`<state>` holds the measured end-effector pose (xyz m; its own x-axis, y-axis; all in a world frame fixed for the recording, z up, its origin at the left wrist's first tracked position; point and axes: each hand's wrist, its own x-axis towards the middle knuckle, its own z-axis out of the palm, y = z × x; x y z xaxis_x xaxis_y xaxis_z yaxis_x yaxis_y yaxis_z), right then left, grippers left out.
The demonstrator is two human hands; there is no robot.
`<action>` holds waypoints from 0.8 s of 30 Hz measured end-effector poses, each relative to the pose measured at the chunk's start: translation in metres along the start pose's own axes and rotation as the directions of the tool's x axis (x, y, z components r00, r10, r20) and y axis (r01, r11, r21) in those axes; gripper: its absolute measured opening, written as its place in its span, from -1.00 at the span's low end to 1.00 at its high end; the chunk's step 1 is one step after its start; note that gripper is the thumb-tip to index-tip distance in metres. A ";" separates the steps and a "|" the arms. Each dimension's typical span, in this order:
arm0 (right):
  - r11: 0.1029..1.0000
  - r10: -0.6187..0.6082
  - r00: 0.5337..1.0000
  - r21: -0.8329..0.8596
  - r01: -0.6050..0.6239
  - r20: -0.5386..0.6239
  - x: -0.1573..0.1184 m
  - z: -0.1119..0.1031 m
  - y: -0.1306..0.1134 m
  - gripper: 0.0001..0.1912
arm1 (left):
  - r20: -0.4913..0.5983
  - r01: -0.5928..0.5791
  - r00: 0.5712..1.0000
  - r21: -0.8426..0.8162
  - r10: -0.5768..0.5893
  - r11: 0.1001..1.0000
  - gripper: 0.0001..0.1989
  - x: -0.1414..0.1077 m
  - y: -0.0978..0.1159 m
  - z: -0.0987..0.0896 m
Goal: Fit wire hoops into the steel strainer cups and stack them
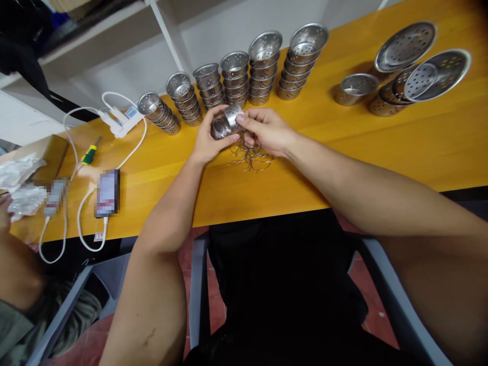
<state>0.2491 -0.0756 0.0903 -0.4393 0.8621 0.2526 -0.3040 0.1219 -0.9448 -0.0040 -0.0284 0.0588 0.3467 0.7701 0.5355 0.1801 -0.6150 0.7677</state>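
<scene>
The left hand (208, 141) curls part-closed around a metal cup (231, 116) above the worktop (297, 178); the right hand (269, 131) pinches its edge between thumb and fingers. The cup's thin wall looks light and stiff, probably slick, and could dent if squeezed hard. Gripping around its side seems surest. Just beside, the loose wires (252, 156) look springy; 6 cup stacks (264, 68) stand behind.

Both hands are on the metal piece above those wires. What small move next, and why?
I'd probably turn the metal piece slightly with the right hand while the left hand supports it: the left cradles it, the right thumb rests at its edge, and the loose wires lie just below, so gently seems wise.
</scene>
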 end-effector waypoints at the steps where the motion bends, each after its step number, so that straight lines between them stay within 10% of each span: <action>1: 1.000 -0.005 1.000 -0.014 0.005 0.002 0.000 0.000 0.001 -0.04 | -0.003 0.050 0.999 -0.012 -0.050 0.999 0.14 -0.001 0.011 0.002; 12: 0.763 -0.120 0.989 -0.629 0.150 0.090 -0.010 -0.013 -0.008 -0.30 | 0.027 0.335 0.940 -0.270 -0.340 0.903 -0.08 -0.009 0.029 0.012; 24: 0.924 -0.024 0.977 -0.368 0.102 0.211 -0.009 -0.014 -0.019 -0.40 | 0.023 0.297 0.953 -0.284 -0.303 0.912 0.04 -0.006 0.028 0.008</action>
<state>0.2705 -0.0793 0.1027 -0.6001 0.7361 0.3130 -0.0142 0.3815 -0.9243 0.0064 -0.0518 0.0738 0.2973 0.9159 0.2698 0.0060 -0.2843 0.9587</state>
